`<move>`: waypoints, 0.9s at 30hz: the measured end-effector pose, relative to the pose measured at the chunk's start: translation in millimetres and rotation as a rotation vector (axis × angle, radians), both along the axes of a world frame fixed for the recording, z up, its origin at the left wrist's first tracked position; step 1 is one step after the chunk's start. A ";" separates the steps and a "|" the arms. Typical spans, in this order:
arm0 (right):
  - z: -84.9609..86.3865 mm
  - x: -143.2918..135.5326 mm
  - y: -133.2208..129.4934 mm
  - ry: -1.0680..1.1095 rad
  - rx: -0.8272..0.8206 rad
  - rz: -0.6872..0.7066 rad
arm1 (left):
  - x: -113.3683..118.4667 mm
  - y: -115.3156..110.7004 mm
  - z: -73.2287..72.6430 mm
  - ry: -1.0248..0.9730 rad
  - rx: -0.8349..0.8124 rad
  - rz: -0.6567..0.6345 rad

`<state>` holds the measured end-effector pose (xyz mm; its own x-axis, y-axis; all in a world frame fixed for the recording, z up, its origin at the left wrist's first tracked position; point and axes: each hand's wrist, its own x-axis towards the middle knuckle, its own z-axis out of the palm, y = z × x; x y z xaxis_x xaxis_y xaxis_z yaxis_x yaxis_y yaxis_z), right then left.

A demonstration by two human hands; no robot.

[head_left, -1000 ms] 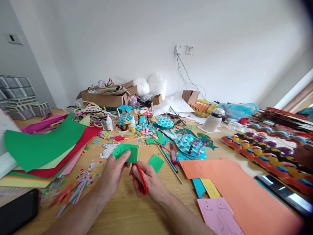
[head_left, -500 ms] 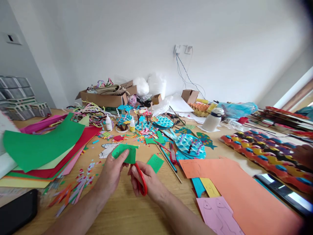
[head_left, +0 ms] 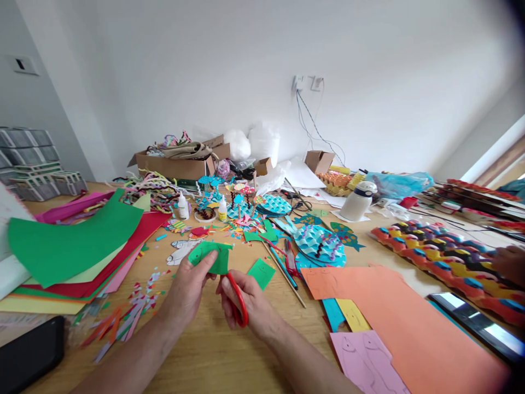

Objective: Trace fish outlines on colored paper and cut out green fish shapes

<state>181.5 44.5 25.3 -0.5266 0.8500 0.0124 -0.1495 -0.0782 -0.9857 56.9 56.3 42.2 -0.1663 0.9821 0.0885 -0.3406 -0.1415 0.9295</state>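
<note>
A small green paper piece [head_left: 219, 258] with faint drawn lines is pinched between the thumb and fingers of my left hand [head_left: 189, 287]. My right hand [head_left: 248, 301] is closed around red-handled scissors [head_left: 239, 306], just below and right of the paper's lower edge. The scissor blades are mostly hidden by my fingers and the paper. Right of my hands, another green paper piece [head_left: 261, 273] lies flat on the wooden table [head_left: 229, 361]. White fish cutouts [head_left: 180, 253] lie beyond my left hand.
Colored sheets [head_left: 77, 241], paper scraps [head_left: 131, 317] and a black phone [head_left: 30, 347] are at left. Orange paper [head_left: 394, 317], a painted egg tray [head_left: 443, 262] and a white bottle [head_left: 358, 201] are at right. Another person's hand [head_left: 508, 265] is at the right edge.
</note>
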 end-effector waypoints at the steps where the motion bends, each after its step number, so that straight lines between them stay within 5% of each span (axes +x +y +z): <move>1: 0.3 -0.1 -0.1 -0.001 0.001 -0.002 | -0.5 0.2 -0.8 0.000 0.003 -0.003; 27: 1.0 0.7 -0.1 0.008 0.008 -0.002 | -2.7 1.7 -0.5 0.018 0.001 -0.053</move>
<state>182.1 44.4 26.3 -0.5246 0.8510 0.0235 -0.1570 -0.0696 -0.9851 54.2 58.0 41.7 -0.1129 0.9893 0.0925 -0.3310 -0.1252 0.9353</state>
